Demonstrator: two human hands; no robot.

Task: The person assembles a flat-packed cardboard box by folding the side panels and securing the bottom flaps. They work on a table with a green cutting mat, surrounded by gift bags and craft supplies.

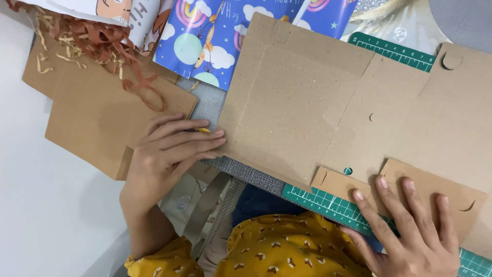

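A flat, unfolded brown cardboard box blank (pixel 307 102) lies across a green cutting mat (pixel 328 202). My left hand (pixel 169 154) rests with fingers together on the blank's left edge, and a small yellow object shows under the fingertips. My right hand (pixel 405 225) lies flat with fingers spread, pressing on a flap at the blank's near right edge.
Another folded brown cardboard piece (pixel 97 118) lies at the left with shredded brown and tan paper filler (pixel 97 41) on it. Blue cartoon-patterned wrapping paper (pixel 210 36) sits at the top. A grey woven fabric (pixel 241 172) shows under the blank. My yellow patterned clothing (pixel 277 246) fills the bottom.
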